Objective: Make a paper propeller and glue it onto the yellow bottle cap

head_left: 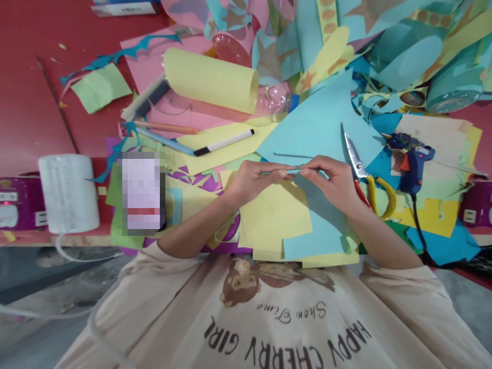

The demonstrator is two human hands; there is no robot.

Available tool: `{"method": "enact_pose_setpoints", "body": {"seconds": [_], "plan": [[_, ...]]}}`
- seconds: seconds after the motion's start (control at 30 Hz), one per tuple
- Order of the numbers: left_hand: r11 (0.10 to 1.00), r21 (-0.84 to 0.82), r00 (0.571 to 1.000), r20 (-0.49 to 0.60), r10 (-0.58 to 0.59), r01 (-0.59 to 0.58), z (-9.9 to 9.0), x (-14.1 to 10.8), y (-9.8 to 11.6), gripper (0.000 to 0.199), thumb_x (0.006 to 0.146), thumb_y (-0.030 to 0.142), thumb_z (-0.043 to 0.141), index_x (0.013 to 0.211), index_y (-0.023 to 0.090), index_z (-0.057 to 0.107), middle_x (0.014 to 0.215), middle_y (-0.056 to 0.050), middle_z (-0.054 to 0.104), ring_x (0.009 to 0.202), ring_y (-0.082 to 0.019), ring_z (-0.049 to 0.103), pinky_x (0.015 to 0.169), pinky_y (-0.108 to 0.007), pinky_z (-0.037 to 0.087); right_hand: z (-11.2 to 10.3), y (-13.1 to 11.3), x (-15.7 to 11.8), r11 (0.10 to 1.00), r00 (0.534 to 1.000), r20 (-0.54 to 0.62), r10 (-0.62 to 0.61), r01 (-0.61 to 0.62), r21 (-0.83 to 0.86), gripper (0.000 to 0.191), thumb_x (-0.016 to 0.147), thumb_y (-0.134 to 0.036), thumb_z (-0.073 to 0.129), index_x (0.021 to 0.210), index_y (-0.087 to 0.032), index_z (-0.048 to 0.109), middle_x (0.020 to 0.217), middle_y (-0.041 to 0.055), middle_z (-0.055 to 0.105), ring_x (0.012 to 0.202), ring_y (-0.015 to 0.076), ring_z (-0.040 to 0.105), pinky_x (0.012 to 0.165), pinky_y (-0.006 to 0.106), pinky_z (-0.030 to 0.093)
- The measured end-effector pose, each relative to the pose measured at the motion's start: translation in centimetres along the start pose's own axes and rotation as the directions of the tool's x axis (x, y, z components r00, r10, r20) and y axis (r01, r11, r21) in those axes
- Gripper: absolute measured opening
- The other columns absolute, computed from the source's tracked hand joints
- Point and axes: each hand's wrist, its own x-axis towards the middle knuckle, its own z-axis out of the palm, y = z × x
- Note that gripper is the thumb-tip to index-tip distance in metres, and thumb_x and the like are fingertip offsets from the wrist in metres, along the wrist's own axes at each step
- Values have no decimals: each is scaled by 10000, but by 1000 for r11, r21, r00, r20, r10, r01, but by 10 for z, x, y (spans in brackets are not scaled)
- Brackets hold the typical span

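Observation:
Between my two hands, level above the papers, is a thin blue paper strip (292,169), perhaps rolled or folded. My left hand (253,179) pinches its left part, and my right hand (330,177) pinches the right end, the fingertips of both nearly touching. Another thin blue strip (294,154) lies just beyond them on a large light blue sheet (311,118). Yellow sheets (277,215) lie below my hands. Close to the right of my right hand are open scissors (359,166) with red and yellow handles.
A blue glue gun (413,169) with a black cord lies at the right. Beyond my hands are a marker (225,142) and a yellow-wrapped bottle (211,82). A phone (141,195) and a white box-like device (69,193) are at the left. Decorated paper shapes (330,56) crowd the back.

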Motion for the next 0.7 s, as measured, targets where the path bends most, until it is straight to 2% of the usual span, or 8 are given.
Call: {"method": "enact_pose_setpoints", "body": {"seconds": [0.2,0.4,0.7], "plan": [[998,48,999,-20,47,-46,-1,0,3,319,800,482,691,933,208,786,916,-48,779,844,-198,756,780,-249,607,0,2,1,1000,1000,-14,-3,3,3,182,853,-372,663,774,-211,695,714,-1,682,609,105,548,544,248,421],[999,46,1000,-13,27,-26,-2,-1,2,332,811,494,675,955,214,781,938,-46,780,862,-197,754,824,-268,601,-1,1,1,1000,1000,-14,15,-15,-6,247,862,-444,633,771,-221,690,712,4,676,606,115,539,564,269,437],[1000,21,1000,-19,-7,7,-1,-1,3,353,790,488,696,955,187,779,911,-64,781,853,-214,755,782,-275,615,-1,2,-1,999,999,-25,-31,31,7,169,865,-314,651,728,-226,693,678,-9,676,613,118,554,593,278,444]]}}
